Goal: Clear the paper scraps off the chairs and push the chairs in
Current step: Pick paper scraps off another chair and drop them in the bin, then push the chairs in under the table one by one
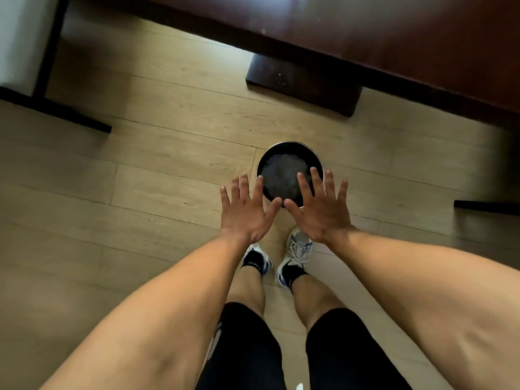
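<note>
Left hand (245, 211) and right hand (323, 209) flat, fingers spread, holding nothing, centre frame. Both hover over round bin (289, 153); crumpled scraps (281, 171) inside, no clear long axis.

Indoor room, most likely an office or meeting room; a home dining area cannot be ruled out. Floor (157, 153) is pale wood-look laminate planks. Large dark reddish-brown surface (394, 38) along the top right, standing on a broad dark slab foot (304, 83). Black metal sled-type chair base (56, 111) at left, with a pale seat or panel above it. Another black floor bar (486, 205) at the right edge. Small round wastebasket (289, 171), metal rim, black liner, stands on the floor beside the surface.
</note>
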